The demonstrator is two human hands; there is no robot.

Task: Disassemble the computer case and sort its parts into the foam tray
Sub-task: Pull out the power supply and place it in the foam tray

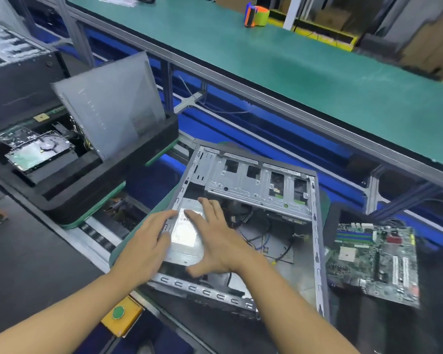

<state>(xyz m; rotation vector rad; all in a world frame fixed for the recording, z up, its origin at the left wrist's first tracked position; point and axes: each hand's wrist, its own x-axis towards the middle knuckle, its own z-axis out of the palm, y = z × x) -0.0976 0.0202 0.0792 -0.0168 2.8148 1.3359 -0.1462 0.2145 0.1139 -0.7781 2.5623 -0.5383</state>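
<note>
Reaching forward, left hand (146, 241) and right hand (215, 238) laid flat, fingers released, on the power supply (184, 236) in the near-left corner of the computer case (317, 238). Motherboard (374, 261) right of it, foam tray (69, 200) left.

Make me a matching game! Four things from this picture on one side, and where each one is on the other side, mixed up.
1. silver metal power supply box
2. green motherboard circuit board
3. flat grey metal side panel
4. orange and green tape roll

A. on the long green bench
B. leaning upright in the black foam tray
C. inside the open grey metal case
D. lying right of that case

Pairs: 1-C, 2-D, 3-B, 4-A
</note>
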